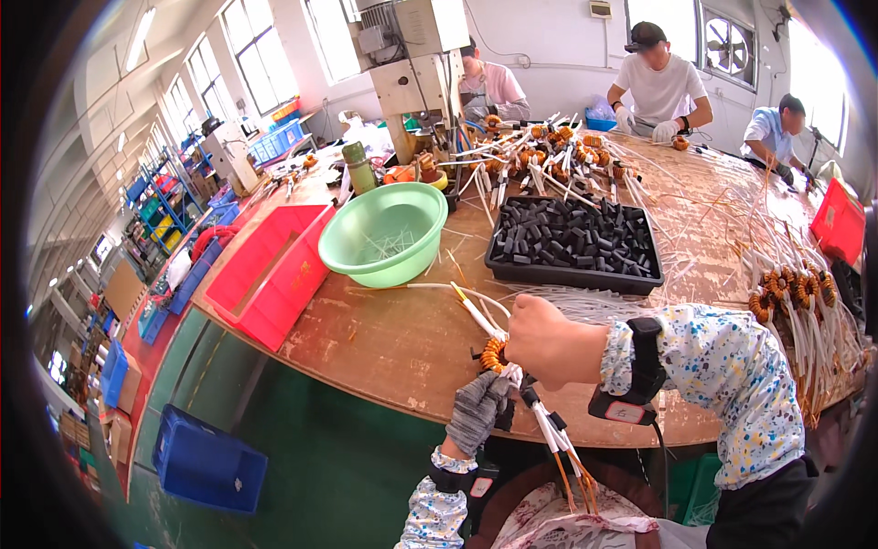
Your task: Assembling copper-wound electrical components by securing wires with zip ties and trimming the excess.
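Observation:
A copper-wound ring coil [493,355] with white-sleeved leads is held above the table's near edge. My left hand [479,409], in a grey glove, is closed around the coil's lower side and its leads. My right hand [546,342], bare, makes a fist against the coil's right side; a white-sleeved lead runs into it, its fingertips hidden. More white leads [553,428] with black sleeves and bare copper-coloured ends hang below toward my lap.
A black tray [576,278] of short black tubes stands beyond my hands. Left of it are a green basin [437,240] and a red bin [240,309]. Coils pile up [549,151] behind; bundled coils [796,291] lie right. Several people work across the table.

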### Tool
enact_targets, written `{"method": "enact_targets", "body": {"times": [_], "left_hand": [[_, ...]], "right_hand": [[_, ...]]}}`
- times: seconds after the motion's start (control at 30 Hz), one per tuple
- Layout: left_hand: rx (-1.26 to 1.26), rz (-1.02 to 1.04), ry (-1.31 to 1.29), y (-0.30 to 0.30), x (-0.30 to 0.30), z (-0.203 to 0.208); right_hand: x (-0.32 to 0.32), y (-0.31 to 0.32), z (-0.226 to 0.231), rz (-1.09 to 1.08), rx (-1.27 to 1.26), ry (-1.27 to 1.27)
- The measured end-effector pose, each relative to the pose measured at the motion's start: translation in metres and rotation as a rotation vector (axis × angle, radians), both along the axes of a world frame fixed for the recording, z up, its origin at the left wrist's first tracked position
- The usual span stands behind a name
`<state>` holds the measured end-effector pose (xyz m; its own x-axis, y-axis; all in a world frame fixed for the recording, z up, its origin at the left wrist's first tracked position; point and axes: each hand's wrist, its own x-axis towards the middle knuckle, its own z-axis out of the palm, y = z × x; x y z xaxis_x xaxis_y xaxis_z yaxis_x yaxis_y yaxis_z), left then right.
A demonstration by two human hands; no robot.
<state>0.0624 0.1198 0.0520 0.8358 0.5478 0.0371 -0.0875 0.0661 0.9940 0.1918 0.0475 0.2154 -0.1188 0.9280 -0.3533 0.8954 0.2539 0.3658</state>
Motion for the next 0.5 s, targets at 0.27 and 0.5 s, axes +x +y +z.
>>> {"method": "enact_targets", "body": {"times": [0.27,0.5], "left_hand": [[-0.14,-0.028,-0.06,0.006,-0.004,-0.013],[-0.184,-0.029,-0.023,0.006,-0.001,-0.013]], "right_hand": [[0.017,-0.006,-0.008,0.0,0.099,0.097],[0.018,-0.002,-0.01,0.035,0.137,0.008]]}}
